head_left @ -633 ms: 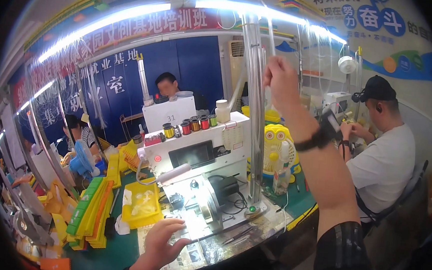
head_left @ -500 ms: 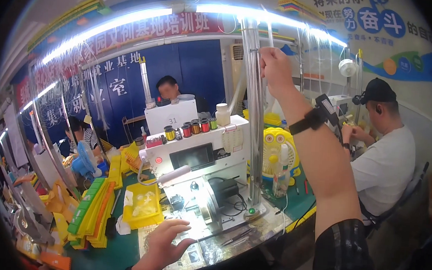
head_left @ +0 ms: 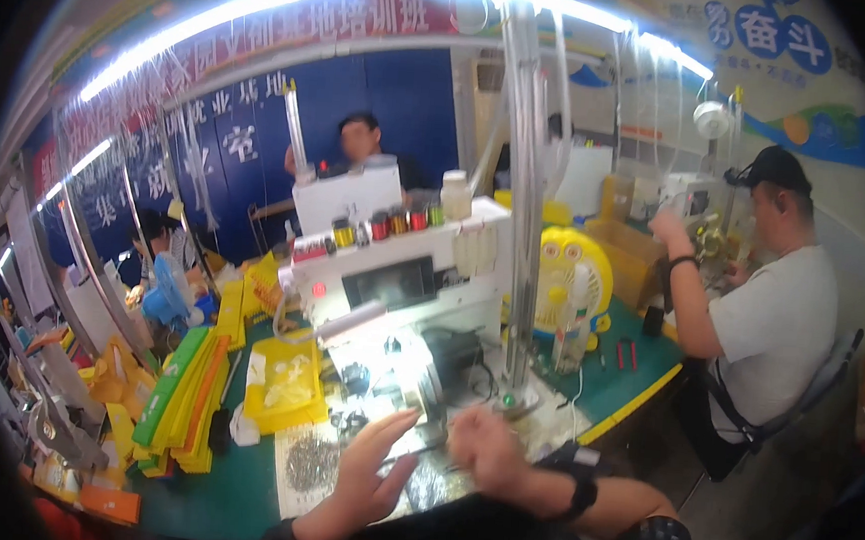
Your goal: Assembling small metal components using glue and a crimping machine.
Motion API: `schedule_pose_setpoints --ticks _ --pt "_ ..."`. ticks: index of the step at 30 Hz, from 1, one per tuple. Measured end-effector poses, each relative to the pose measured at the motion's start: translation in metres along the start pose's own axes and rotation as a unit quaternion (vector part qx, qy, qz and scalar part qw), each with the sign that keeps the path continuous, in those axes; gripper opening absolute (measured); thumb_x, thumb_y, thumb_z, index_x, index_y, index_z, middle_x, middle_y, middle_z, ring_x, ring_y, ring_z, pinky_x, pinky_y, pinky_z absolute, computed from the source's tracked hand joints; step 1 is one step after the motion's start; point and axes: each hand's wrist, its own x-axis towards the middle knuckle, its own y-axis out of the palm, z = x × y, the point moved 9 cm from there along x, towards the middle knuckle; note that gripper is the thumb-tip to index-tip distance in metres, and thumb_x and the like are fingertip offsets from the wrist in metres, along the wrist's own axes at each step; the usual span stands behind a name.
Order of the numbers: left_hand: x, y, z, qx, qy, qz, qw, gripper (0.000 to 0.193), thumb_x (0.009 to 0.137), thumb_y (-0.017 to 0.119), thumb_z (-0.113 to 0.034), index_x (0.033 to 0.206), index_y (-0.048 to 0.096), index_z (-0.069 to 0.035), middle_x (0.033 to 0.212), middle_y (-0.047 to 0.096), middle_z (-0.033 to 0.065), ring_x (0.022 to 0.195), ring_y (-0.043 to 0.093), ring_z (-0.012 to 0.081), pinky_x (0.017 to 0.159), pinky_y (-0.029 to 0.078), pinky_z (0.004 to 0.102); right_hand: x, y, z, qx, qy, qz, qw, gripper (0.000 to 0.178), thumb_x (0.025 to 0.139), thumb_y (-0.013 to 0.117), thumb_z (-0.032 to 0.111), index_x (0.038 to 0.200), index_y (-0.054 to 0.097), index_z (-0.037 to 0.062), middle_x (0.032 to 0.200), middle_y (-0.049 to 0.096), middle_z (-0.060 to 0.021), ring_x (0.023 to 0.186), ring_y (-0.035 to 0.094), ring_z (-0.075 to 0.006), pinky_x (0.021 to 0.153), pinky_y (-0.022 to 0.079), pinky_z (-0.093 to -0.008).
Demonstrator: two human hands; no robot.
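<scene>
Lowered from high beside the pole (head_left: 527, 226), my right hand (head_left: 488, 453) curls near my spread left hand (head_left: 368, 471); they're apart, and blur hides whether the right grips anything. Just beyond stands the machine (head_left: 430, 312), its wheel (head_left: 429, 378) brightly lit. I judge this step as bringing both hands to its front; the next move seems to call for steady fingers. Marks beside its screen (head_left: 389, 282) are too blurred to read, as is the box's (head_left: 332, 203) label. Farther off, pale characters cover the red banner (head_left: 390, 13) and blue wall (head_left: 394, 107).
</scene>
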Motion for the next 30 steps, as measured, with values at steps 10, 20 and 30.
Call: schedule_pose_setpoints --ticks 10,20,30 --pt "-0.065 0.084 0.014 0.038 0.054 0.138 0.988 0.021 0.083 0.068 0.002 0.102 0.071 -0.007 0.065 0.055 0.0069 0.054 0.056 0.0261 0.049 0.041 0.0389 -0.045 -0.041 -0.017 0.078 0.083 0.153 0.982 0.061 0.093 0.060 0.015 0.150 0.040 0.0009 0.137 0.049 -0.0119 0.126 0.047 -0.0179 0.102 0.040 -0.0312" --pt "-0.089 0.149 0.022 0.060 0.044 0.273 0.959 0.023 0.083 0.070 -0.004 0.106 0.070 -0.006 0.067 0.059 0.0066 0.060 0.063 0.0254 0.053 0.048 0.0388 0.065 -0.182 -0.023 0.030 -0.001 -0.233 0.972 0.017 0.104 0.056 0.020 0.099 0.055 0.0037 0.066 0.051 -0.0026 0.056 0.052 -0.0139 0.053 0.040 -0.0266" --pt "-0.077 -0.019 0.048 -0.365 -0.196 0.206 0.887 0.011 0.081 0.072 -0.007 0.084 0.076 0.002 0.065 0.063 0.0131 0.056 0.061 0.0242 0.052 0.042 0.0327 0.032 -0.131 -0.044 0.182 0.121 -0.223 0.950 0.017 0.100 0.062 0.026 0.104 0.057 0.0096 0.088 0.061 -0.0032 0.078 0.062 -0.0184 0.067 0.047 -0.0321"
